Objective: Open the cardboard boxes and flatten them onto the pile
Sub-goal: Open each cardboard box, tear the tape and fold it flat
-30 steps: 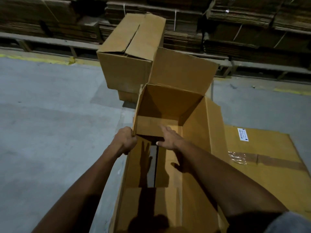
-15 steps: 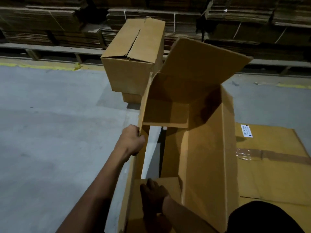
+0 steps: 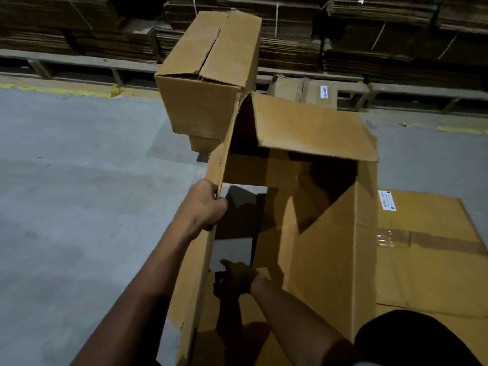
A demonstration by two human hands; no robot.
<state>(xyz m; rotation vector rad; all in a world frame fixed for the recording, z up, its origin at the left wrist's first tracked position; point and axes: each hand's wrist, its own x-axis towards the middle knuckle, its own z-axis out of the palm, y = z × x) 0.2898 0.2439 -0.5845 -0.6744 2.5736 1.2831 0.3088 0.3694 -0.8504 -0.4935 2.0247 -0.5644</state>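
Note:
An opened brown cardboard box (image 3: 327, 249) stands in front of me, both ends open, so the grey floor shows through its bottom. Its far flap (image 3: 311, 128) hangs over the opening. My left hand (image 3: 203, 207) grips the box's left wall edge. Down inside the box, my right hand (image 3: 236, 280) holds the edge of the near bottom flap in shadow. A flattened box (image 3: 427, 260) with tape and a white label lies on the floor to the right, under the open box. Two closed boxes are stacked behind, the top box (image 3: 208, 75) large.
Bare concrete floor (image 3: 79, 194) spreads to the left. Yellow line tape runs along the far floor edge. Pallets with tall bundles of flat cardboard (image 3: 383, 35) line the back. A small labelled box (image 3: 317, 92) sits behind the open one.
The box's far flap has swung down over the opening and the bottom has opened wider. My right hand stays low inside on the near flap; my left hand keeps its grip.

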